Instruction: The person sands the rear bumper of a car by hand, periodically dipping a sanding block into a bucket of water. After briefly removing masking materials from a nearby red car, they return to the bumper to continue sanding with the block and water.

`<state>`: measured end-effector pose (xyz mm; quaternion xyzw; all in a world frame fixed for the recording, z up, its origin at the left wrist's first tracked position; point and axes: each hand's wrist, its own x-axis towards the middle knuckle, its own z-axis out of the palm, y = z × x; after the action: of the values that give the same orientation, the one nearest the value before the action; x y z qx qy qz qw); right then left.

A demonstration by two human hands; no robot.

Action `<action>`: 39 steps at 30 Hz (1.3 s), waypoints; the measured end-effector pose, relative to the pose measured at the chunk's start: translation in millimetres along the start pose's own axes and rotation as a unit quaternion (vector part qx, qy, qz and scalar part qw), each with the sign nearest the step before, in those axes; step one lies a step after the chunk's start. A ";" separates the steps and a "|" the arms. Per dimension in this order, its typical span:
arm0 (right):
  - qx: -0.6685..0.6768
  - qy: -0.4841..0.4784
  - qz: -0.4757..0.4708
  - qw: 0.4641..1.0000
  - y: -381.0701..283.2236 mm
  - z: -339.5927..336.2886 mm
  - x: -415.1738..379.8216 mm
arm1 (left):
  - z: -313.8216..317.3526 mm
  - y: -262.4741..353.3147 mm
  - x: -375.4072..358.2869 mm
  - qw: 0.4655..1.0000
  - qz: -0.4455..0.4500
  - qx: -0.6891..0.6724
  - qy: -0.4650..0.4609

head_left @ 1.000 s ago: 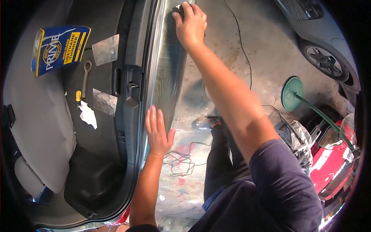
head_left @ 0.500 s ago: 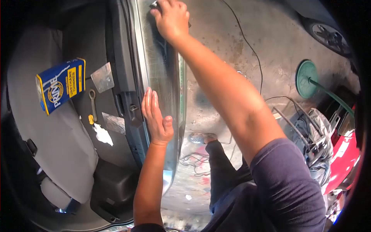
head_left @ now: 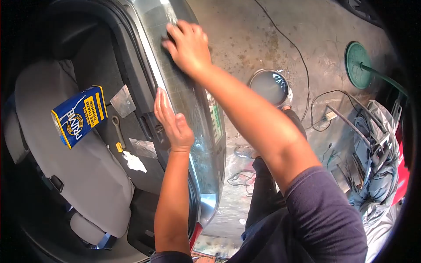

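My right hand (head_left: 189, 47) is pressed on the upper part of the wet, grey car bumper (head_left: 205, 153), fingers bent. Something dark shows under its fingers, too hidden to name. Nearer to me, my left hand (head_left: 174, 125) lies with fingers stretched out along the bumper's inner edge, beside the trunk sill (head_left: 147, 111); nothing is in it. A water film and streaks shine on the bumper around both hands. Part of a licence plate (head_left: 215, 118) shows on its outer side, partly behind my right arm.
In the open trunk stand a blue thinner can (head_left: 81, 116), a wrench (head_left: 118, 130), a crumpled white scrap (head_left: 134, 162) and two greyish sheets (head_left: 123, 101). On the floor are a bucket of cloudy water (head_left: 267, 87), a cable (head_left: 298, 52), a green round base (head_left: 357, 65) and grey plastic sheeting (head_left: 379, 153).
My right hand has come back along the bumper toward me. My left hand stays flat near the sill. The view has shifted, and the bucket now shows beside my right arm.
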<state>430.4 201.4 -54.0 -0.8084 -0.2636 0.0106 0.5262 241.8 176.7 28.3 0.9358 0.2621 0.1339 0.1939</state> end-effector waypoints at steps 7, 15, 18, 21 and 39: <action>0.027 -0.097 0.041 0.994 -19.4 -51.8 -150.2 | 31.5 -19.5 -34.2 0.999 0.032 0.013 -0.005; 0.014 0.016 -0.025 0.999 13.3 22.6 35.5 | 43.1 -21.9 -37.6 0.994 0.046 0.088 -0.037; 0.040 0.006 -0.032 0.999 17.8 23.4 37.2 | 41.7 -20.2 -39.9 0.996 0.037 0.070 -0.028; 0.053 -0.094 -0.033 0.994 5.5 -32.1 -85.6 | 39.8 -18.0 -34.6 0.997 0.049 0.055 -0.004; 0.053 -0.138 -0.047 0.988 16.4 -72.0 -161.9 | 40.1 -21.6 -36.0 0.996 0.040 0.075 -0.038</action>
<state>319.1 64.7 -78.1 -0.7570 -0.3708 0.1113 0.5263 216.7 162.4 -22.0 0.9619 0.2261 0.0860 0.1273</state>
